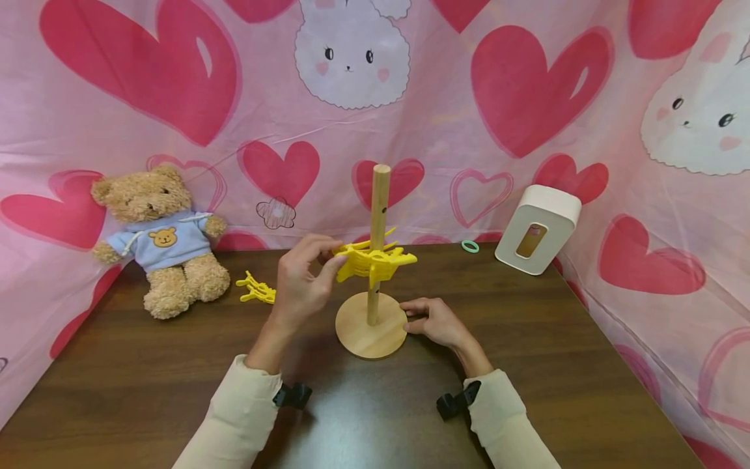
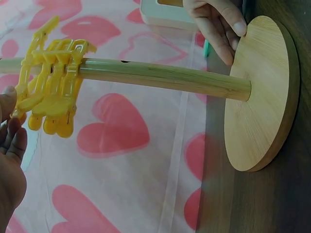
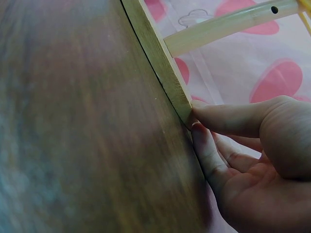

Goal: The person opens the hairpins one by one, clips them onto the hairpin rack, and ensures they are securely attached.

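A wooden stand has an upright round post [image 1: 379, 202] with small holes, fixed to a round base [image 1: 357, 332]. A cluster of yellow plastic clip-like pieces [image 1: 377, 264] sits around the middle of the post, several lying side by side. My left hand [image 1: 305, 273] pinches the cluster's left end between thumb and fingers. In the left wrist view, the pieces [image 2: 56, 82] cross the post, and their attachment is unclear. My right hand [image 1: 436, 322] holds the base's right rim. The right wrist view shows thumb and finger [image 3: 206, 141] at the edge of that base [image 3: 170, 80].
More yellow plastic pieces [image 1: 256, 288] lie on the brown table [image 1: 146, 391], partly behind my left hand. A teddy bear [image 1: 166, 241] in a blue top sits at the left. A green ring [image 1: 470, 246] and white box-shaped object [image 1: 539, 228] stand toward the back right.
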